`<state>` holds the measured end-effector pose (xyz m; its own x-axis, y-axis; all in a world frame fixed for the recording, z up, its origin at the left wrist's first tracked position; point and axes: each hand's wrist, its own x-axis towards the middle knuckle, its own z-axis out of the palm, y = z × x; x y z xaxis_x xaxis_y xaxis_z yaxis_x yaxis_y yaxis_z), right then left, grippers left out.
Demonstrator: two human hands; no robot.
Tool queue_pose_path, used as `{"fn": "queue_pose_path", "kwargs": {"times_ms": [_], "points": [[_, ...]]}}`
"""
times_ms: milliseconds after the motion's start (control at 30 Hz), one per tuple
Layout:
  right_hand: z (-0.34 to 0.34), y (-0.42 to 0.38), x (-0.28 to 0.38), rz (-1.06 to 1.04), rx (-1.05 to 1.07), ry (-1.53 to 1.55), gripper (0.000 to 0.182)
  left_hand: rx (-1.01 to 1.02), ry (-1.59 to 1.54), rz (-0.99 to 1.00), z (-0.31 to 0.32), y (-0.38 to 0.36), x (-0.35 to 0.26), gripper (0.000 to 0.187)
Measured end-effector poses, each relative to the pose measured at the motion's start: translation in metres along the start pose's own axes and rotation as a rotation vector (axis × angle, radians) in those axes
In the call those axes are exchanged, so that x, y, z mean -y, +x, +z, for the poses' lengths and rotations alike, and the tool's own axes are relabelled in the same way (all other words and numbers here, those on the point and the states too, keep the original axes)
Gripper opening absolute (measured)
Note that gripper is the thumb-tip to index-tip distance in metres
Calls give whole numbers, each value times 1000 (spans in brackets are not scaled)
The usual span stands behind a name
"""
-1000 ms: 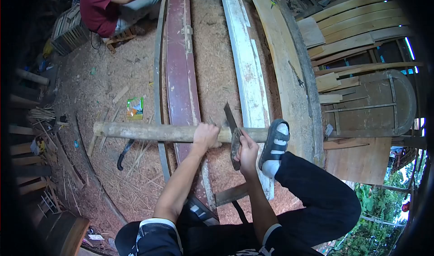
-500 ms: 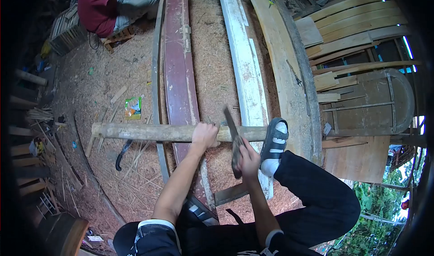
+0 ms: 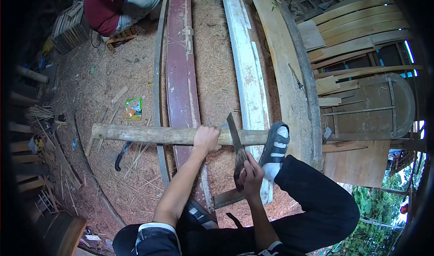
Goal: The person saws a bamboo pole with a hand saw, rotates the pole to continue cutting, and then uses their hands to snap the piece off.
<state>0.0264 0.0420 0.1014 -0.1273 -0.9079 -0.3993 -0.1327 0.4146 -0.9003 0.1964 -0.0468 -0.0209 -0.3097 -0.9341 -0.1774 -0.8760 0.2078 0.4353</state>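
A long round wooden pole (image 3: 149, 135) lies crosswise over the boards in front of me. My left hand (image 3: 207, 139) is closed on top of it, a little right of its middle. In my right hand (image 3: 251, 174), fingers wrapped round its dark handle, is a hand saw (image 3: 236, 136). Its narrow dark blade slants up and to the left, crossing the pole just right of my left hand. My sandalled foot (image 3: 275, 143) rests at the pole's right end.
A worn maroon board (image 3: 181, 75) and a white-painted board (image 3: 248, 70) run away from me over wood shavings. A black-handled tool (image 3: 120, 158) and a green packet (image 3: 134, 108) lie left. Another person (image 3: 106, 7) sits at upper left. Planks (image 3: 361, 16) are stacked right.
My right hand has drawn the saw slightly down and back towards me. My left hand stays on the pole; the whole view has shifted a little.
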Motion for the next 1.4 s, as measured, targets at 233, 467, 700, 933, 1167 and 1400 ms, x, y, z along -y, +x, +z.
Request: {"fn": "queue_pose_path", "kwargs": {"times_ms": [233, 467, 700, 933, 1167, 1400], "points": [[11, 18, -6, 68, 30, 33, 41, -9, -6, 12, 3, -2, 1, 59], [14, 43, 30, 124, 43, 51, 41, 46, -6, -14, -4, -3, -2, 60], [11, 17, 10, 64, -19, -54, 40, -294, 243, 5, 35, -20, -10, 57], [4, 21, 15, -21, 19, -196, 38, -192, -68, -42, 2, -13, -3, 44], [7, 19, 13, -20, 15, -133, 40, 22, -50, -18, 4, -8, 0, 40], [-4, 22, 0, -120, 58, -218, 40, -87, 18, -14, 23, -7, -4, 39]]}}
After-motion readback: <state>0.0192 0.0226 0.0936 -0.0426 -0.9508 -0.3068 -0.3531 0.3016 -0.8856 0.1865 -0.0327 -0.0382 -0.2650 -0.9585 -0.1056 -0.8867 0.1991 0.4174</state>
